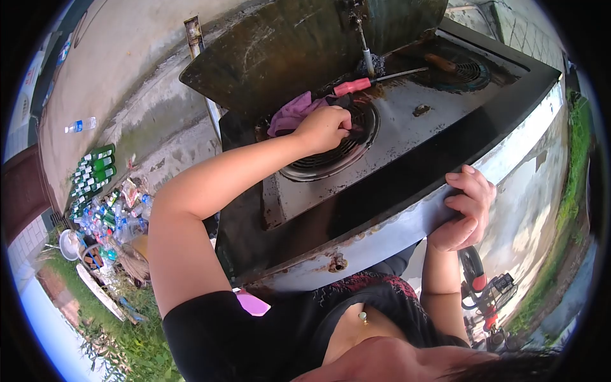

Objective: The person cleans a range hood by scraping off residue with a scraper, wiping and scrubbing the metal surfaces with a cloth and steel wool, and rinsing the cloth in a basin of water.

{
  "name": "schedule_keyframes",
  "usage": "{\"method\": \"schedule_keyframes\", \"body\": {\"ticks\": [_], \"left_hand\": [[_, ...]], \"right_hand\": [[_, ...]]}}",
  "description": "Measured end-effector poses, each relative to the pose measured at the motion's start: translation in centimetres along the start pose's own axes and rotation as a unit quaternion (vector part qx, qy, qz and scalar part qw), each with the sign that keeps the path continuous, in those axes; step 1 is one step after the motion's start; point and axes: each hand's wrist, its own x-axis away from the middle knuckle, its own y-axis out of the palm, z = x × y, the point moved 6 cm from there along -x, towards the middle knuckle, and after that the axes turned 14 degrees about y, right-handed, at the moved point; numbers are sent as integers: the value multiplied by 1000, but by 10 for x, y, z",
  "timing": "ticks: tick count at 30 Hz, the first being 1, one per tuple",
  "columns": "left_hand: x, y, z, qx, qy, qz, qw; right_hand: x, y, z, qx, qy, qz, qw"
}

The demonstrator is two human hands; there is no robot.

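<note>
My left hand (326, 128) is closed over the near round burner (347, 162) of a grimy gas stove (407, 121). Its fingers are curled down, and what they hold is hidden. A crumpled purple cloth (294, 113) lies against the back of this hand. Beyond it a screwdriver with a red handle (352, 86) rests on the stove top, its shaft pointing at the far burner (468, 75). My right hand (468, 207) grips the pale, rusty front edge of the stove, its fingers bent over the rim.
A dark panel (267, 54) stands tilted up behind the stove top, with a metal rod (365, 48) near it. Green bottles (95, 169) and a heap of plastic bottles (118, 213) lie on the ground at left. Part of a bike (487, 296) shows at lower right.
</note>
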Motion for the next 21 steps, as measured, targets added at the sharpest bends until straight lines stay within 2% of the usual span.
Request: {"method": "schedule_keyframes", "body": {"ticks": [1,4,6,9,13,16,18,20,21], "left_hand": [[-6,2,-6,24,-32,9,999],[-36,13,-42,-45,-12,48,998],[-59,15,-67,-123,-52,33,991],[-72,25,-79,-108,-142,25,984],[-39,17,-55,9,-66,81,994],[-19,-5,-38,131,-145,-39,980],[-4,-18,-57,113,-253,-43,960],[11,-40,-69,151,-355,127,914],[7,-41,-60,164,-311,128,927]], "right_hand": [[-1,1,0,0,-2,-2,1000],[1,-1,0,5,1,-3,1000],[1,0,0,8,-2,1,1000],[0,0,-1,5,-14,5,1000],[0,0,0,-2,-13,4,1000],[0,-1,0,2,-17,4,1000],[1,-1,0,3,-15,2,1000],[0,-1,1,5,-14,3,1000],[0,-1,1,5,-13,3,1000]]}}
